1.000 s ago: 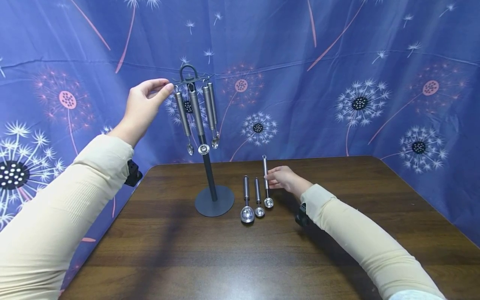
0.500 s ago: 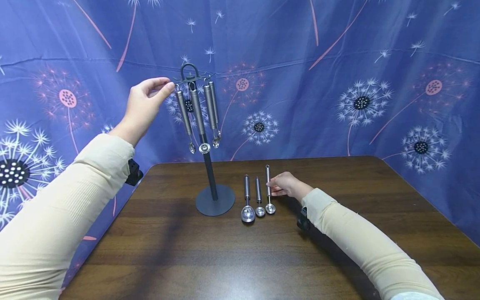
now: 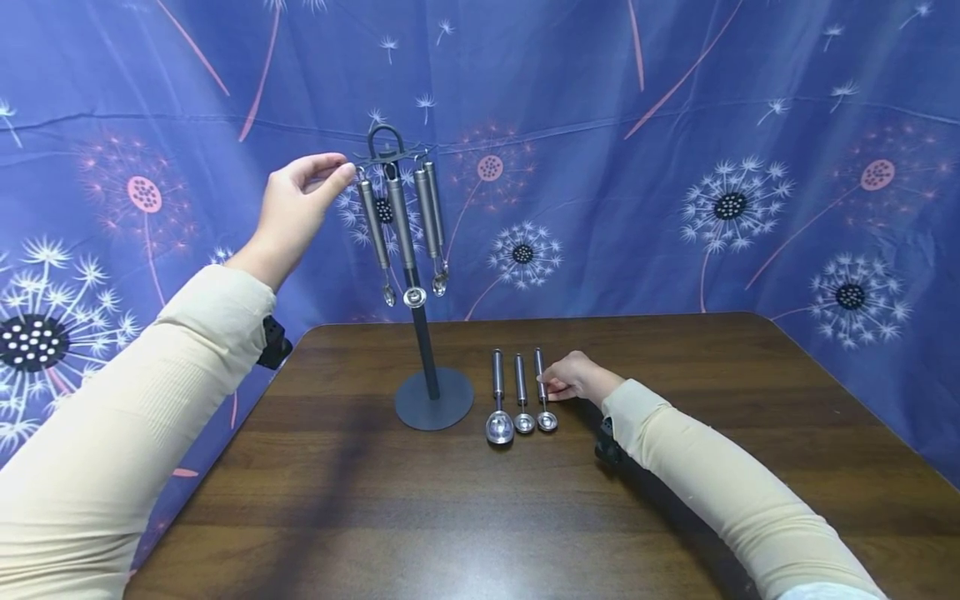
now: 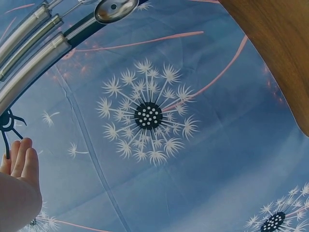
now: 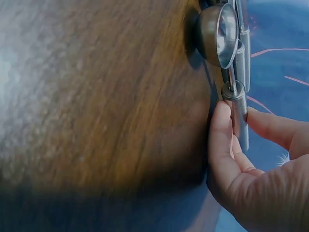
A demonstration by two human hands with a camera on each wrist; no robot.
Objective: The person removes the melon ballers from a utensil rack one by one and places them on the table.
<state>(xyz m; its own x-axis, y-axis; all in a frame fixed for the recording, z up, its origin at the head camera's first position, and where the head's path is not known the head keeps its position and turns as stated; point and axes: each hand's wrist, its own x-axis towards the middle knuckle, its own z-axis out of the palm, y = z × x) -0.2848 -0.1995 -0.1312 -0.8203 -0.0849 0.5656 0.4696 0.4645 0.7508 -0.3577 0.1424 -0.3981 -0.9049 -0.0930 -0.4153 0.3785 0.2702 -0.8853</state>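
Observation:
My left hand (image 3: 291, 210) is raised at the top of a black utensil stand (image 3: 422, 346), its thumb and fingertips pinching the end of a hook arm. In the left wrist view its fingers (image 4: 30, 166) reach the dark hook (image 4: 8, 122). Several steel-handled utensils hang from the stand, among them one with a small spoon-like tip (image 3: 375, 225) beside that hand. Low over the table, my right hand (image 3: 579, 377) pinches the handle of a melon baller (image 3: 547, 422) between thumb and fingers. Its round bowl (image 5: 212, 36) shows large in the right wrist view.
Left of the melon baller lie a smaller-handled scoop (image 3: 524, 422) and a larger scoop (image 3: 499, 427), side by side. The stand's round base (image 3: 453, 408) is on the brown wooden table (image 3: 450, 517). A blue dandelion-print cloth (image 3: 600, 208) hangs behind.
My right hand has drawn the melon baller toward me, bringing its bowl level with the neighbouring scoop. The left hand keeps its place at the stand's hook.

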